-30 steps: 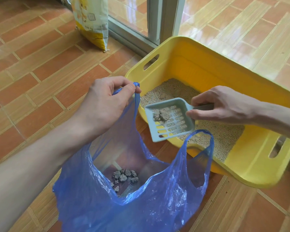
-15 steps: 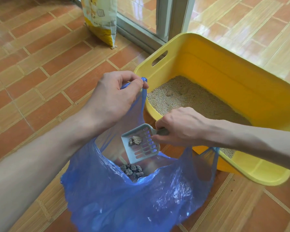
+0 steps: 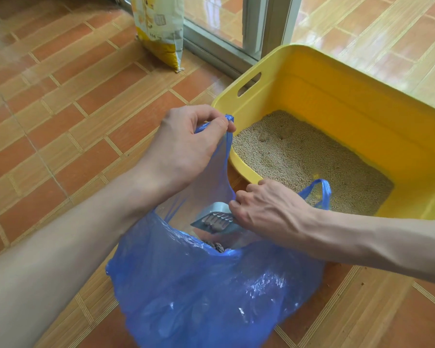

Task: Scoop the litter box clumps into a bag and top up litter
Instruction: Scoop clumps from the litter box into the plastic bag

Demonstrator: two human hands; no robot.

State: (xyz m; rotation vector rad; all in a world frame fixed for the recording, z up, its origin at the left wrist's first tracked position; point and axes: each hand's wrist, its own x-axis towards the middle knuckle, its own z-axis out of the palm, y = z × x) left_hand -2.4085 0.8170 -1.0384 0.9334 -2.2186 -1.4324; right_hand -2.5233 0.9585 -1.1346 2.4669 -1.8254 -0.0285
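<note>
A blue plastic bag (image 3: 211, 292) stands open on the tiled floor, right against a yellow litter box (image 3: 337, 79). My left hand (image 3: 183, 149) pinches one bag handle and holds it up. My right hand (image 3: 266, 209) grips the handle of a grey slotted scoop (image 3: 215, 218), which is turned face-down inside the bag's mouth. A few dark clumps (image 3: 217, 246) lie at the bottom of the bag, mostly hidden by its front wall. Beige litter (image 3: 312, 162) covers the box floor, with two small lumps near its far side.
A yellow and white litter sack (image 3: 158, 28) leans by the sliding door frame (image 3: 256, 26) behind the box. Orange tiled floor (image 3: 60, 109) spreads to the left. The bag's second handle (image 3: 319, 192) hangs over the box's near rim.
My right hand carried the scoop from above the litter box down into the bag and tipped it over. The clumps have left the scoop. My left hand kept hold of the handle.
</note>
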